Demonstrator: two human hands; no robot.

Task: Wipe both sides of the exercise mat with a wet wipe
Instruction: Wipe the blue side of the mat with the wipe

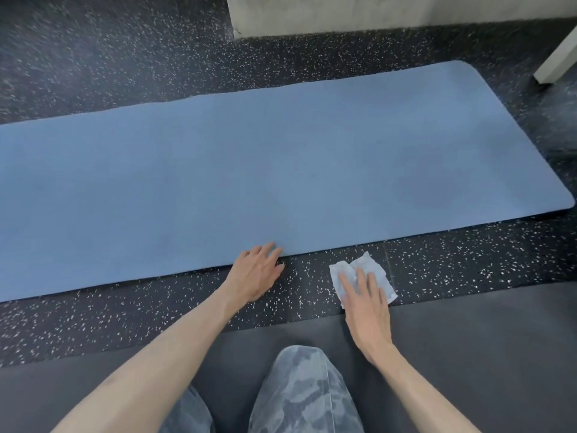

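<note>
Head view: a blue exercise mat (281, 170) is being shown unrolled flat on the speckled black floor (125, 317), running from the 9 o'clock edge of the picture toward 3 o'clock, with its rounded end near 3 o'clock. The left hand (254, 273) is being held palm down just below centre, its fingers (268, 250) loosely spread and lying over the mat's near edge, so that the mat is being touched only by the fingertips while the palm is being rested on the floor. Nothing is being pinched by this hand. At 3 o'clock from it, well clear of the mat's edge, a crumpled white wet wipe (368, 267) is being pressed flat to the floor under the right hand (368, 310); its fingers (362, 281) are being held straight and slightly apart on top of the wipe, which is sticking out past the fingertips toward 12 o'clock. A dark grey mat (468, 354) is lying under the right wrist, and camouflage-patterned trouser knees (299, 392) are being seen at 6 o'clock.
</note>
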